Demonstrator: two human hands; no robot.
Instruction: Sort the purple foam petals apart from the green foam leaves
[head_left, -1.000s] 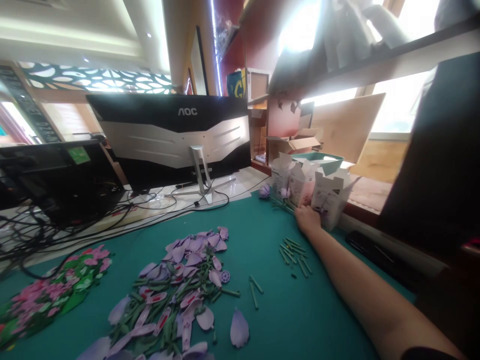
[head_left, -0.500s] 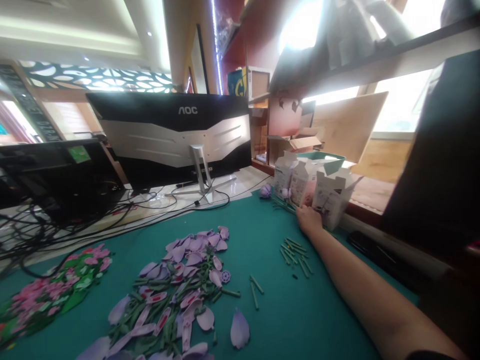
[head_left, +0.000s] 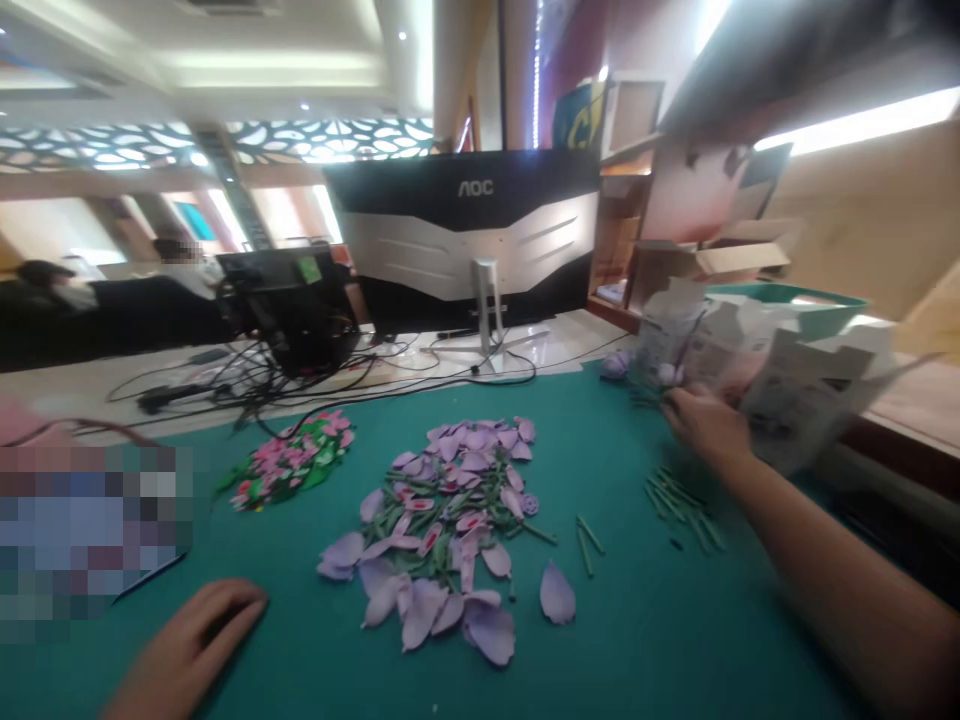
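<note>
My right hand (head_left: 705, 425) reaches to the far right of the green mat, its fingers closed at the green stems of purple artificial flowers. Blur hides the exact grip. One pale purple flower (head_left: 670, 374) sits just above my fingertips; another purple flower (head_left: 616, 364) lies farther left. My left hand (head_left: 191, 635) rests on the mat at the lower left, fingers loosely bent, thumb apart, nothing visible in it. Between the hands spreads a pile of purple petals (head_left: 424, 605) and green pieces. Loose green stem pieces (head_left: 679, 505) lie below my right hand.
Opened white boxes (head_left: 799, 400) and a teal bin (head_left: 810, 310) stand along the right. Pink and green flower pieces (head_left: 300, 455) lie left of the petals. Behind are a monitor (head_left: 465, 240) and tangled cables (head_left: 247, 385). People (head_left: 184, 265) sit in the far left background.
The view has turned left, so things appear farther right. My left hand has come into view at the lower left. My right hand stays by the boxes and flowers.
</note>
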